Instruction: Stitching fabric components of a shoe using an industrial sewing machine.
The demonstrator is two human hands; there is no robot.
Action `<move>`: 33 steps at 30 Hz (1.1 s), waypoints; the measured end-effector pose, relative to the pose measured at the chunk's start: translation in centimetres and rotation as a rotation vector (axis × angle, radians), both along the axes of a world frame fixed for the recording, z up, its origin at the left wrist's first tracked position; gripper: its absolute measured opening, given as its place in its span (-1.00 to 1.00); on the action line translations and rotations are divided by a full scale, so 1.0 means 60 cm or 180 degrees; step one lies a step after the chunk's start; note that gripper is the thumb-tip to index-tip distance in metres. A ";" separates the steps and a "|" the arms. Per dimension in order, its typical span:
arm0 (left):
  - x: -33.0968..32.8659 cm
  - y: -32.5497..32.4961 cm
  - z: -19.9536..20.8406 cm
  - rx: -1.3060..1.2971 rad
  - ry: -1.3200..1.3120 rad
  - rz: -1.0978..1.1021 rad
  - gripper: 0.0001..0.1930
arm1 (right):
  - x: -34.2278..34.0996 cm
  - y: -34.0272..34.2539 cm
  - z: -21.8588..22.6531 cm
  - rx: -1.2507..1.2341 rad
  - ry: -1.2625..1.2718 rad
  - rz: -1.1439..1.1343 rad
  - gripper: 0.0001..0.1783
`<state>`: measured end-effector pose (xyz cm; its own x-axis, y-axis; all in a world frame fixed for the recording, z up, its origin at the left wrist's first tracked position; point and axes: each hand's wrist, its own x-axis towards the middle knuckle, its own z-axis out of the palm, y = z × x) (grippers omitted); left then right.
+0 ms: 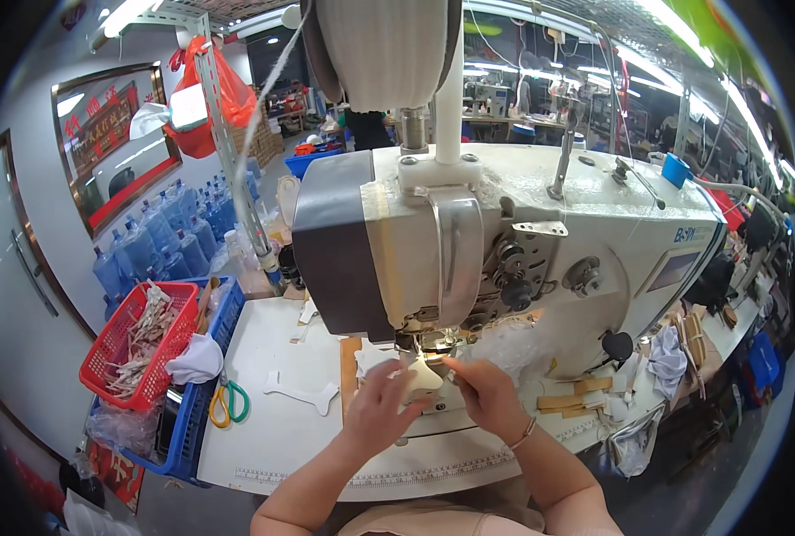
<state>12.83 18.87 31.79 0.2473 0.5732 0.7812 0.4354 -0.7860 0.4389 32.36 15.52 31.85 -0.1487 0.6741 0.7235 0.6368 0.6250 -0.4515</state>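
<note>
A small cream-coloured piece (426, 377) with curved edges lies under the needle area of a white industrial sewing machine (540, 205). My left hand (380, 406) is at its left side, thumb and fingers apart, the fingertips close to its edge. From the right, my right hand (489, 393) has bent fingers at the piece's edge, close by the presser foot (438, 344); its grip is partly hidden. On the white table (272, 438) left of my hands lies a white bone-shaped cut piece (301, 393). Scissors (229, 402) with yellow and green handles rest farther left.
A red basket (103, 357) of small pale pieces stands on a blue crate (186, 438) at the left. A large white thread cone (380, 54) hangs above the machine. Tan strips (576, 399) and white scraps (670, 357) lie at the right. A ruler tape (371, 480) runs along the front edge.
</note>
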 end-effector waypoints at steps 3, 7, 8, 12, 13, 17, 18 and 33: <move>-0.001 0.001 0.001 0.1108 0.0998 -0.0035 -0.64 | -0.004 0.019 0.028 -0.0353 -0.0372 0.0169 -0.46; 0.001 0.002 -0.004 0.1208 0.0978 -0.0044 -0.69 | 0.001 0.023 0.031 -0.0416 -0.0349 0.0244 -0.46; 0.000 0.003 -0.001 0.1089 0.0816 -0.0053 -0.70 | 0.000 0.020 0.032 -0.0427 -0.0354 0.0246 -0.46; -0.009 0.038 0.009 0.0527 0.0260 -0.0464 -0.74 | -0.010 0.016 0.035 -0.0507 -0.0182 0.0350 -0.51; -0.009 0.046 0.006 0.0488 0.0206 -0.0487 -0.75 | -0.010 0.014 0.035 -0.0495 -0.0050 0.0377 -0.53; -0.002 0.034 0.000 0.0835 0.0231 -0.0012 -0.74 | 0.034 0.004 0.022 -0.0692 -0.0116 0.0361 -0.56; -0.008 0.021 -0.006 0.1177 0.0362 0.0341 -0.73 | 0.047 -0.011 0.028 -0.0746 -0.0043 0.0198 -0.62; -0.045 -0.152 -0.194 -0.0496 0.1216 -0.1681 -0.62 | 0.119 -0.143 -0.126 -0.1124 -0.0210 -0.1274 -0.82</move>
<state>10.15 9.73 20.12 0.7684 0.3983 0.5009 0.1569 -0.8761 0.4560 39.52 6.96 24.29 0.1324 0.8880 0.4404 0.8282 0.1449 -0.5413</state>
